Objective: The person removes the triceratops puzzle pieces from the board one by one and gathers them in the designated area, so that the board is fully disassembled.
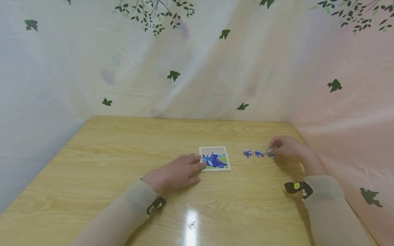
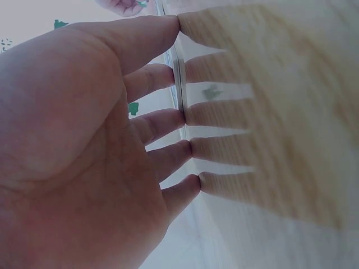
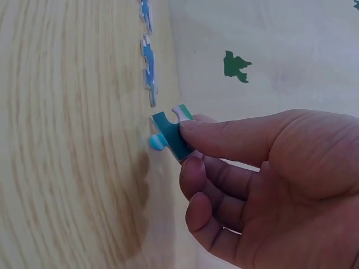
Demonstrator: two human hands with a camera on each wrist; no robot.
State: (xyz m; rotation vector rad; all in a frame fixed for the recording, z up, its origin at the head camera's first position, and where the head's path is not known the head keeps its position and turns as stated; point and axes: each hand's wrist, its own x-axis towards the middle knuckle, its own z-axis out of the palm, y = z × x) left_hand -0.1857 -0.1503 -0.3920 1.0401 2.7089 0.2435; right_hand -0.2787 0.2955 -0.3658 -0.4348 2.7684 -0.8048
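A framed jigsaw puzzle (image 1: 214,159) with a blue dinosaur picture lies on the table, the upper part of its tray bare. At its left edge my left hand (image 1: 176,171) rests with fingers spread, fingertips touching the frame and the tabletop. To the right, my right hand (image 1: 286,147) pinches a teal puzzle piece (image 3: 173,134) between thumb and fingers, tilted just above the table. Two loose blue puzzle pieces, one (image 1: 247,153) nearer the frame and another (image 1: 258,153) beside it, lie in a row between the frame and my right hand.
The wooden table (image 1: 123,143) has a glossy surface with a light reflection near its front. A pale curtain (image 1: 200,68) with green leaf and bird shapes hangs behind it and along the right side.
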